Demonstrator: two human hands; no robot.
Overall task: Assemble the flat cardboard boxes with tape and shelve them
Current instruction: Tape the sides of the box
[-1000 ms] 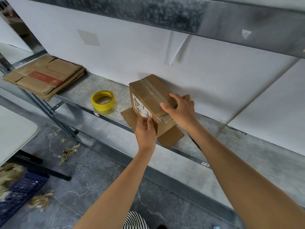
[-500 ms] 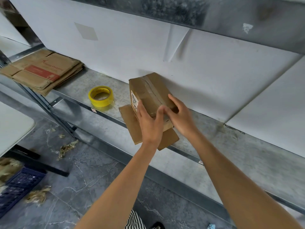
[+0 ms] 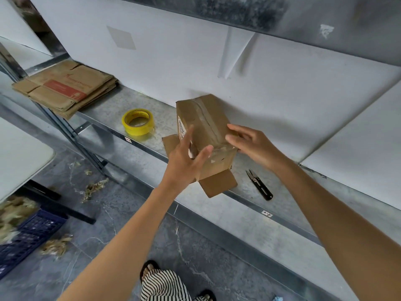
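A grey galvanised metal shelf runs from upper left to lower right, backed by white wall panels and roofed by another metal shelf board; below lies a grey marbled floor. The small brown cardboard box stands on the shelf close to its front lip, a taped seam running along its top and clear tape folded down its near face; two loose bottom flaps splay outwards, one of them overhanging the front edge. The left hand lies against the box's near face with fingers straight and spread, somewhat blurred; the right hand is at the box's right side, fingers loosely extended and curled round nothing, though whether the tips touch the cardboard I cannot tell. A yellow roll of tape lies flat just to the left of the box, near the lip; a stack of flattened brown cardboard boxes sits well apart at the shelf's far left end; a pair of black thread snips lies to the right of the box, near the edge. The shelf stretches bare to the right beyond the snips. On the floor to the left are a white tabletop, a dark blue plastic crate and scattered straw-like shreds.
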